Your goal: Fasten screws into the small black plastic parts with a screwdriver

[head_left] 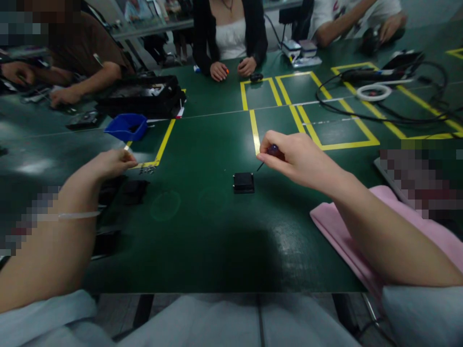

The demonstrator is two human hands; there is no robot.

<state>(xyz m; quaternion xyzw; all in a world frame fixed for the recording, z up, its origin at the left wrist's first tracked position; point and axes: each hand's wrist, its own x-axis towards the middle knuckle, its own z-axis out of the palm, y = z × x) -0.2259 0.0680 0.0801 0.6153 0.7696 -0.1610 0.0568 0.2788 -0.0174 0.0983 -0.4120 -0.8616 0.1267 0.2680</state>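
My right hand is wrapped round a screwdriver with a dark purple handle. Its thin shaft slants down to the left, the tip apart from a small black square part on the table. Shiny metal bits show along that part's left and right sides. Over on the left, my left hand has its fingertips pinched together beside a small heap of screws. Whatever those fingertips may hold is hidden. Below that hand lies another black part, with more dark pieces partly behind my forearm.
A blue scoop-shaped bin and a black tray stand at the back left. Pink cloth lies under my right forearm. Black cables and a white coil are at the right. Several people sit around the green table.
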